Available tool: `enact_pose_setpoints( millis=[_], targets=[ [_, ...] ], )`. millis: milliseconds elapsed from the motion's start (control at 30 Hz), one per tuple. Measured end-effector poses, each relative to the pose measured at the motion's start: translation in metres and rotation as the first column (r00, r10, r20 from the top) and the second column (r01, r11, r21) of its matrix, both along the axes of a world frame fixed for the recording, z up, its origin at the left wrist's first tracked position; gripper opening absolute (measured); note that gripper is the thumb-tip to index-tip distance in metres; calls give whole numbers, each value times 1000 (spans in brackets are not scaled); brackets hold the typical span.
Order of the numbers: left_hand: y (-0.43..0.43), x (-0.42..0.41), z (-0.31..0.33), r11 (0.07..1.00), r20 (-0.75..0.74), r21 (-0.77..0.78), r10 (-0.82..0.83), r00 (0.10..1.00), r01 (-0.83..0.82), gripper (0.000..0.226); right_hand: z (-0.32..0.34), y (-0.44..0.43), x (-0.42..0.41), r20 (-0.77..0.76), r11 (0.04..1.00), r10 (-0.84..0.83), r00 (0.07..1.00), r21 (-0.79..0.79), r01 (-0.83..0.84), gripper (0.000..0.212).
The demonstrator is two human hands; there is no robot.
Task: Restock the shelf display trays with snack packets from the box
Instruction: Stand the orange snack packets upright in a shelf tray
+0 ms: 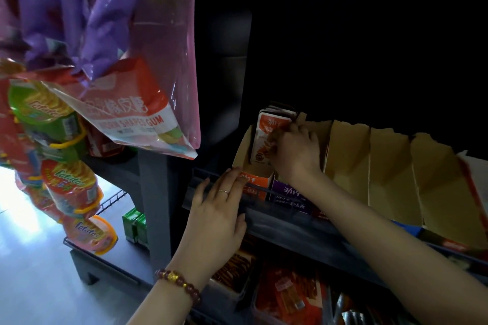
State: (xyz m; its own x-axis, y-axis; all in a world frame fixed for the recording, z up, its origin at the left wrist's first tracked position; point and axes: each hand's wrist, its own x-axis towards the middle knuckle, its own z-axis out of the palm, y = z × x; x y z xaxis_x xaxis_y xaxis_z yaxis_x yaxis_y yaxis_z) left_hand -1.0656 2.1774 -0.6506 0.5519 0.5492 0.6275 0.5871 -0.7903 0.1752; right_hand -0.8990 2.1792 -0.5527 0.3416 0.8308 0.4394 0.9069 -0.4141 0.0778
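Dark shelf [290, 231] | R hand [295, 152] grips packets [264, 137] | L hand [216, 216] on tray [241, 152]

left grip [219, 208]: fingers straight, flat | right grip [295, 152]: fingers curled, pinching

Open to the right of the right hand [295, 150]: open-topped cardboard trays [390, 174], split by upright dividers. Blocked just left of it by standing snack packets [265, 140] filling the orange tray [260, 179]. Barred under the left hand [219, 208] by the shelf rail [290, 229]. Crowded up-left of that hand by a hanging gum bag [148, 119].
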Motion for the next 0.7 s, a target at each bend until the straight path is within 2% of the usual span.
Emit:
enact_pose_setpoints(
  millis=[233, 400, 500, 700],
  targets=[
    [-1, 1, -1, 1000, 13, -7, -7, 1000, 7, 71, 1, -1, -8, 53, 991, -38, 998, -124, 45, 48],
    [2, -4, 2, 999, 37, -39, -36, 999, 38, 54, 2, 0, -12, 9, 983, -16, 1000, -181, 17, 51],
    [2, -5, 1, 998, 44, -27, -61, 997, 62, 42, 4, 2, -10, -40, 981, -10, 999, -194, 2, 61],
    [3, -4, -2, 997, 85, 16, -76, 994, 75, 35, 9, 8, -7, -52, 971, 38, 998, -233, -49, 67]
  ],
)
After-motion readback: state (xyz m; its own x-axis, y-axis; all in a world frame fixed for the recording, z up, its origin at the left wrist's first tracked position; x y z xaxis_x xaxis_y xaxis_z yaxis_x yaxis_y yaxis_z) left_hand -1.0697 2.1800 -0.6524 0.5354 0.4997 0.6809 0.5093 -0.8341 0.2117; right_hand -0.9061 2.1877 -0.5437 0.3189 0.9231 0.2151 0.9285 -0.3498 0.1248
